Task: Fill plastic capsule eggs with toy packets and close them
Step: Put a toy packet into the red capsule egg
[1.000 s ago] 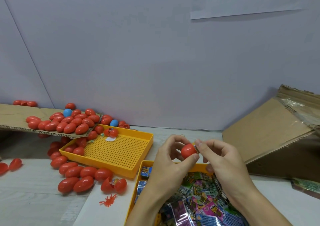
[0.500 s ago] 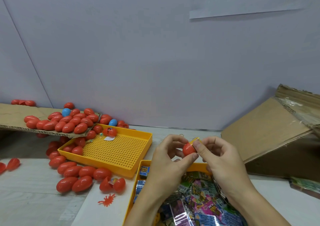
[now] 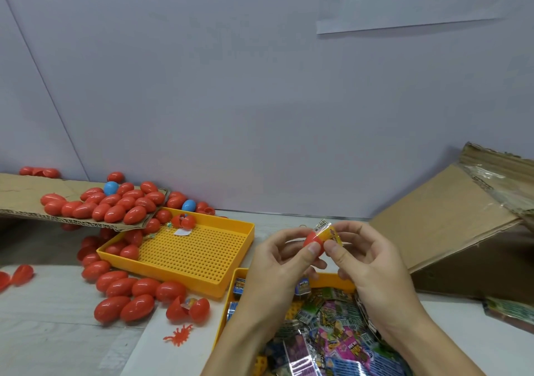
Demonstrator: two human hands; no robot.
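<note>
Here, reading from the left, we see closed red eggs (image 3: 115, 208) heaped on a cardboard sheet (image 3: 20, 196) and spilling beside a perforated yellow tray (image 3: 199, 260); one egg (image 3: 187, 309) lies open on the table in front of it. At centre, our left hand (image 3: 277, 268) grips a red capsule half (image 3: 313, 241) between thumb and curled fingers. Our right hand (image 3: 372, 263) pinches a yellow toy packet (image 3: 328, 232) whose end sits at the capsule's mouth, the rest projecting upward. Below both hands a second yellow tray (image 3: 329, 279) holds loose packets (image 3: 332, 332). We judge the main risk to be a poor fold: if the packet stays partly outside, its edge may catch in the seam and the halves will not snap together. A loose pinch could also let the half slip and drop among the packets. At right stands a tilted cardboard box (image 3: 445, 219)
</note>
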